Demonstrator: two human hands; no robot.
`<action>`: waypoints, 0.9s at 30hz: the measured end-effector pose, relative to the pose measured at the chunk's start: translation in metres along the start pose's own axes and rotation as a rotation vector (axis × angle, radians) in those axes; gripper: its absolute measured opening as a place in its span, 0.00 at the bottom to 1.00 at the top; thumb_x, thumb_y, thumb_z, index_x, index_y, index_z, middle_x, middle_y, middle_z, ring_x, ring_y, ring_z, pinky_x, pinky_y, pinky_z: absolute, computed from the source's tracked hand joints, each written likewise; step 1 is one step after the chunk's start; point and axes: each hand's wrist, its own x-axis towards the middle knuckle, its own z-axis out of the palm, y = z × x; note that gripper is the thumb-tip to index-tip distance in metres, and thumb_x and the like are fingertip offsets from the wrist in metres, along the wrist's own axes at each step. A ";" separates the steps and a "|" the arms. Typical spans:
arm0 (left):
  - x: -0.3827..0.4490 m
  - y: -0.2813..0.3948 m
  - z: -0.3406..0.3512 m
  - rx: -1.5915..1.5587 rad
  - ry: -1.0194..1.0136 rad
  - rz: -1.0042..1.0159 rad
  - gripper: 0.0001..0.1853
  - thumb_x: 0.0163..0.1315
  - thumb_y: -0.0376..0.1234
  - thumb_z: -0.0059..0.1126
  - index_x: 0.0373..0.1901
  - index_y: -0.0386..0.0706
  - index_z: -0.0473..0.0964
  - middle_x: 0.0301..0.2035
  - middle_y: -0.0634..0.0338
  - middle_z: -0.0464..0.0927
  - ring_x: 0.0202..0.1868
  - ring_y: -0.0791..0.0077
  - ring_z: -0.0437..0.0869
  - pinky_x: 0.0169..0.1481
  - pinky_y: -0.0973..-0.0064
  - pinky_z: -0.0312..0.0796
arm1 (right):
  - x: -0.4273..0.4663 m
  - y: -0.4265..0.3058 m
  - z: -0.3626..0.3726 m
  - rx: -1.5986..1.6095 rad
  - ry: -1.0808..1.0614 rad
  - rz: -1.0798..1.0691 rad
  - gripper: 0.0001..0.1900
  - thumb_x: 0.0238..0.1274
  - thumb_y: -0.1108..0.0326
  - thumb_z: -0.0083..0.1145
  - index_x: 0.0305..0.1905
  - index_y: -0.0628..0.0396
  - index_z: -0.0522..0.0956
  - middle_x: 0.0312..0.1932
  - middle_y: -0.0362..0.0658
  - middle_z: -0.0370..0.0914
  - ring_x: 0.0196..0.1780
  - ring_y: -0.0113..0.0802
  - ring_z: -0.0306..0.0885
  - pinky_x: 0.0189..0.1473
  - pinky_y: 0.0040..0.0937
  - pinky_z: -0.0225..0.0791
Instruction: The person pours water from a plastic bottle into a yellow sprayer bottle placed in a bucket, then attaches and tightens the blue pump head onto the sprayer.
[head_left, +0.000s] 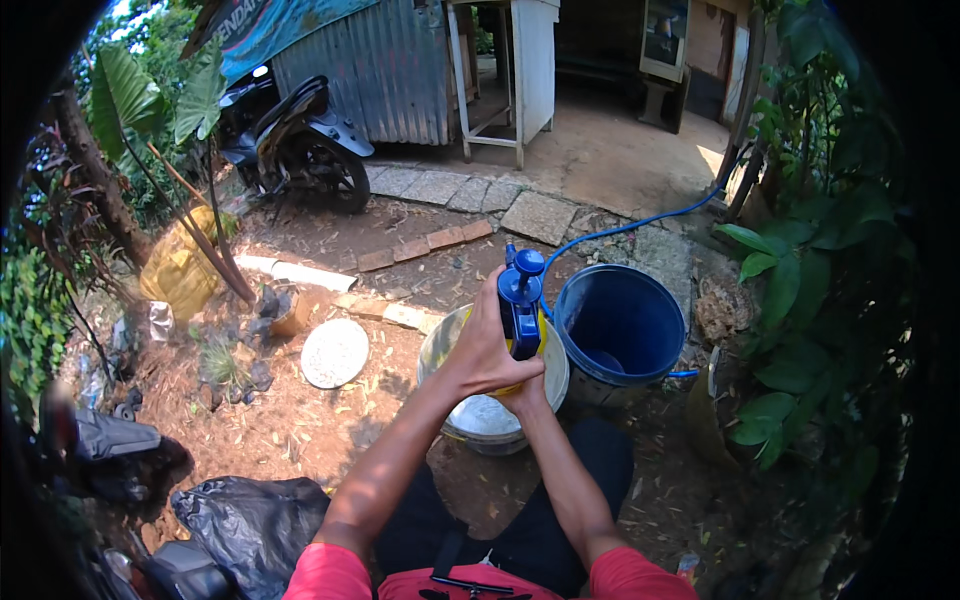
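Both of my hands hold a hand pump sprayer (523, 300) with a blue top and a yellow bottle, upright over a white plastic bucket (556, 375). My left hand (484, 345) wraps the near left side of the sprayer, just below its blue head. My right hand (525, 390) sits lower on the bottle, partly covered by the left. The bucket's inside looks pale, and my hands hide part of it. Close on its right stands a large dark blue bucket (622, 322) with an open top. A blue hose (622, 227) runs behind the two buckets.
A round white lid (335, 353) lies on the soil at left. A black plastic bag (251, 525) is at lower left. A motorbike (300, 142) stands by the corrugated metal wall (375, 75). Bricks (424, 247) and paving slabs (540, 216) edge the ground; leafy plants (780, 300) border the right.
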 end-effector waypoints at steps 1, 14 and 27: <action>0.002 -0.001 -0.003 -0.038 -0.003 -0.014 0.69 0.43 0.45 0.80 0.82 0.29 0.43 0.67 0.31 0.66 0.70 0.37 0.74 0.77 0.52 0.68 | -0.002 -0.002 0.000 -0.010 0.008 0.022 0.39 0.78 0.28 0.33 0.77 0.42 0.72 0.70 0.48 0.79 0.69 0.51 0.82 0.67 0.61 0.78; 0.001 0.001 -0.004 -0.115 0.336 -0.039 0.63 0.47 0.37 0.77 0.82 0.31 0.45 0.61 0.42 0.74 0.63 0.56 0.82 0.73 0.60 0.73 | -0.042 0.021 0.021 -0.065 -0.039 -0.126 0.51 0.68 0.13 0.33 0.86 0.32 0.56 0.83 0.46 0.62 0.84 0.53 0.62 0.81 0.66 0.59; 0.003 0.040 -0.025 -0.049 0.113 0.131 0.67 0.46 0.44 0.79 0.83 0.33 0.44 0.67 0.40 0.69 0.71 0.50 0.74 0.79 0.57 0.64 | -0.044 0.002 0.020 -0.089 -0.069 -0.089 0.48 0.69 0.16 0.37 0.82 0.36 0.64 0.79 0.47 0.69 0.79 0.54 0.69 0.72 0.72 0.66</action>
